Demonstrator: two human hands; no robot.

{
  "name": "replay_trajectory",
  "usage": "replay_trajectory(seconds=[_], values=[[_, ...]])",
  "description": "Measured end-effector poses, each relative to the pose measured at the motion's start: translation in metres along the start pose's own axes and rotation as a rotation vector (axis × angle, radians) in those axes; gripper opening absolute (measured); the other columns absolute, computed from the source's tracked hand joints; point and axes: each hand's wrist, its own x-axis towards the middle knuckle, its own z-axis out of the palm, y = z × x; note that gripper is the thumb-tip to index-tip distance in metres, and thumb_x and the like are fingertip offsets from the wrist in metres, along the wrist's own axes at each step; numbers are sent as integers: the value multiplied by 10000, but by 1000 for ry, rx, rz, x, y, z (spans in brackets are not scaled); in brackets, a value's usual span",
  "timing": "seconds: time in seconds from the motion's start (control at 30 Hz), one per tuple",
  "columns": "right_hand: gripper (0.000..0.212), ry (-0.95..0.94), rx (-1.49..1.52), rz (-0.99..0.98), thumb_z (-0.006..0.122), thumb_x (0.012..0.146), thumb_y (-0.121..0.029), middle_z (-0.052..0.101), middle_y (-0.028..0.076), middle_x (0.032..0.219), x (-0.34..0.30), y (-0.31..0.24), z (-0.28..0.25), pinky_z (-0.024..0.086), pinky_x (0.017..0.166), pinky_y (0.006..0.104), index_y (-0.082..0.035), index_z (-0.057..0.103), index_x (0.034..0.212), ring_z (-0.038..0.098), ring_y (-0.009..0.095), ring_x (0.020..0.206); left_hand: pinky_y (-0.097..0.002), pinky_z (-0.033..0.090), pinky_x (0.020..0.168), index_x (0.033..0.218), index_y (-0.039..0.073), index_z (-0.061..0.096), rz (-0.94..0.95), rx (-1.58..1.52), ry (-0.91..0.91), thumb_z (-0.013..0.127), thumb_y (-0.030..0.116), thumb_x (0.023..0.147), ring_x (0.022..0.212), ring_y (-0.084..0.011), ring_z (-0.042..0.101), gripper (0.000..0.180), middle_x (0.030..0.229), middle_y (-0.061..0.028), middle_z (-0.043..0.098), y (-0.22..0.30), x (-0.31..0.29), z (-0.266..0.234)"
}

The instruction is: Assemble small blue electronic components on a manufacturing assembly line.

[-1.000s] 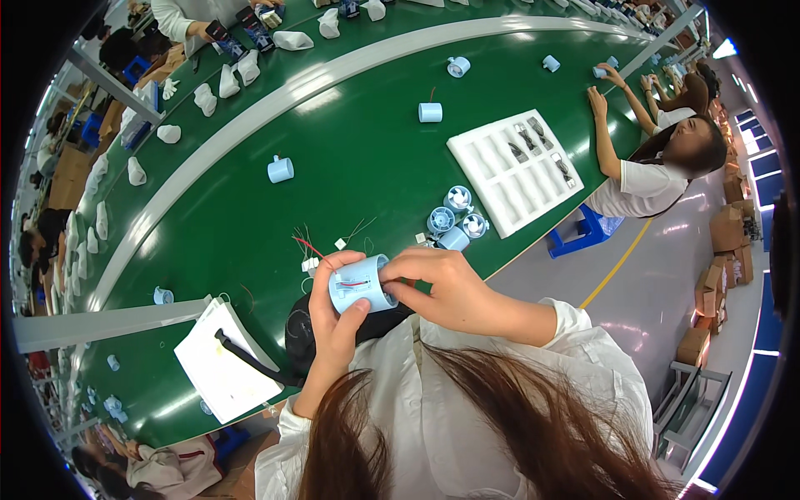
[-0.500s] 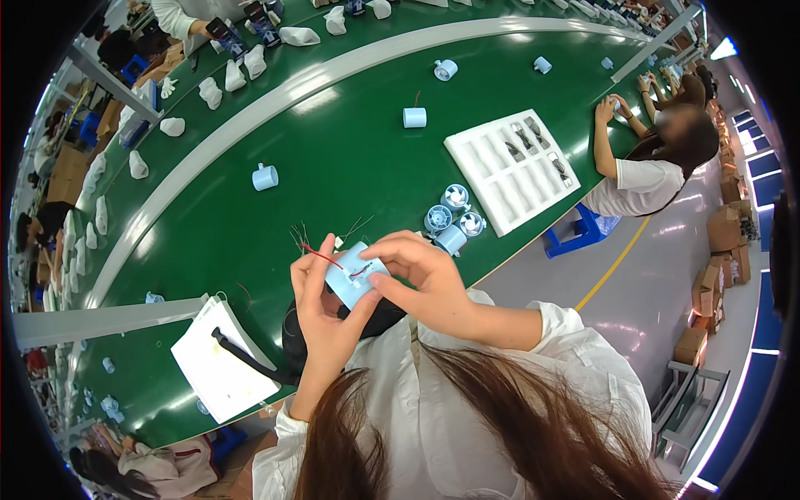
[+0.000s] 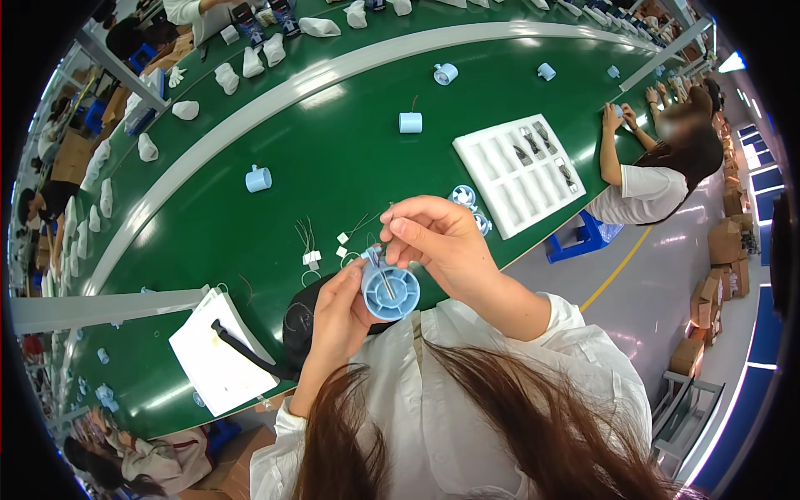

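My left hand (image 3: 340, 312) is closed round the side of a light blue, round fan housing (image 3: 392, 298). Its open face, with spokes and a hub, is turned up toward me, and a small stub (image 3: 372, 257) juts from its far side. Just above that stub, my right hand (image 3: 437, 242) has thumb and fingertips pinched together. Whatever is between them is too small to make out. White connectors (image 3: 312, 257) with thin wire leads lie on the green table (image 3: 333, 200) beyond my left hand.
More blue fan housings stand near my right hand, partly hidden, and a blue cup-shaped housing (image 3: 258, 178) lies farther off. A white foam tray (image 3: 508, 196) holds dark parts. White sheets (image 3: 221, 358) lie at left under a grey bar (image 3: 108, 317). A co-worker (image 3: 658, 167) sits at right.
The housing has turned so its spoked open face shows instead of its side with the red wire. My right hand has lifted off its side to a pinch above it.
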Motion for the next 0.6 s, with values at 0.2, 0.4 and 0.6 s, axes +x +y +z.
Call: replay_trajectory(seconds=[0.2,0.4,0.6], values=[[74,-124,-538,12,590,816,-35,618,35,746,-3,3,5,437,531,174,9,599,875,555,52,619,-301,481,797,1200,-28,404,219,251,95,623,153,790,968,-176,566,498,1078,-104,544,1,-13,1],[63,-109,-816,-56,625,783,-55,587,0,632,-3,5,1,385,475,162,2,606,764,495,15,535,-284,438,845,1189,3,418,191,408,196,701,-6,672,975,-156,534,590,1073,-93,534,7,-12,11],[78,-136,-850,-36,641,751,-65,570,6,585,-1,-1,-5,377,450,172,-4,598,730,483,21,494,-278,445,834,1190,17,420,250,487,211,725,-7,652,981,-153,529,619,1093,-95,524,3,-3,15]])
